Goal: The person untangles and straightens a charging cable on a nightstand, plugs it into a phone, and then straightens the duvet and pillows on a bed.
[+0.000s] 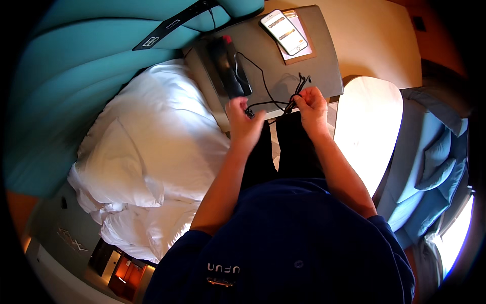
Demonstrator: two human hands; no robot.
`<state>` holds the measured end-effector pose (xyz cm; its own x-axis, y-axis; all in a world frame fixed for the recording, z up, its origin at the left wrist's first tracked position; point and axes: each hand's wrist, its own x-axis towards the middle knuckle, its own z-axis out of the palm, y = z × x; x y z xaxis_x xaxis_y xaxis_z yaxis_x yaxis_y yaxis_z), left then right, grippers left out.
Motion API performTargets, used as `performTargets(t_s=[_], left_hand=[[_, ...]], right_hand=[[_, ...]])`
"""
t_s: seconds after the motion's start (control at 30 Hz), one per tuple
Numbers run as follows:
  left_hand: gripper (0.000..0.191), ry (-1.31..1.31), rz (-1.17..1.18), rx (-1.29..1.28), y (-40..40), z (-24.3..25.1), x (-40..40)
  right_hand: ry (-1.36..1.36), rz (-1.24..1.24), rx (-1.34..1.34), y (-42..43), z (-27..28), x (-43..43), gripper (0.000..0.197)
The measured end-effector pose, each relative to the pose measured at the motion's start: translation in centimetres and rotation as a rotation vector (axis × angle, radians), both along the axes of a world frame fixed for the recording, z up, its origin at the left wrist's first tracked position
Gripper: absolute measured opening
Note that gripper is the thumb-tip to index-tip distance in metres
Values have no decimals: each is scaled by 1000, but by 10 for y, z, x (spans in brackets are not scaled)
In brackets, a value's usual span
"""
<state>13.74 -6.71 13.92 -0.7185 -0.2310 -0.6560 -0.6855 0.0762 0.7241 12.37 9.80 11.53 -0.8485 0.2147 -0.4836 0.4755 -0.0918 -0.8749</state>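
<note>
My right hand (313, 112) pinches a bundle of black cable (291, 102) between thumb and fingertips, above the near edge of a grey bedside table (265, 72). Several cable ends (303, 79) stick up past those fingers. One strand runs left to my left hand (245, 123), which is blurred, its thumb apart from the curled fingers. A small dark coil of the cable shows between thumb and fingers there; whether they grip it is unclear. Just beyond my left hand lies a black elongated case or pouch (229, 68) with a red end; a thin cord loops beside it.
A lit white phone (284, 32) rests on papers and a brown folder (303, 59). A bed with white bedding (159, 140) is at left against a teal padded headboard (95, 49). To the right are a pale rounded tabletop (366, 133) and a blue sofa (414, 163).
</note>
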Motion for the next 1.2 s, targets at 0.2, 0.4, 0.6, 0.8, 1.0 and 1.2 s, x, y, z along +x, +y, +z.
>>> performTargets(t_s=[0.2,0.4,0.6,0.8,1.0,1.2], left_hand=[[34,618,-795,-628,31,37,-19],[12,542,-715,-330,15,21,-22],[8,100,-186,422,-29,27,-20],[10,273,260,847,-42,26,-43],[11,267,454,702,-48,9,-67],[18,131,354,686,-34,5,-61]], right_hand=[[31,79,70,-20,23,0,10],[-14,74,45,-7,13,-1,10],[-118,29,38,27,-8,-15,9],[-192,177,112,26,-15,-23,12],[-253,97,123,37,-15,-27,10],[-298,57,-155,33,17,-39,8]])
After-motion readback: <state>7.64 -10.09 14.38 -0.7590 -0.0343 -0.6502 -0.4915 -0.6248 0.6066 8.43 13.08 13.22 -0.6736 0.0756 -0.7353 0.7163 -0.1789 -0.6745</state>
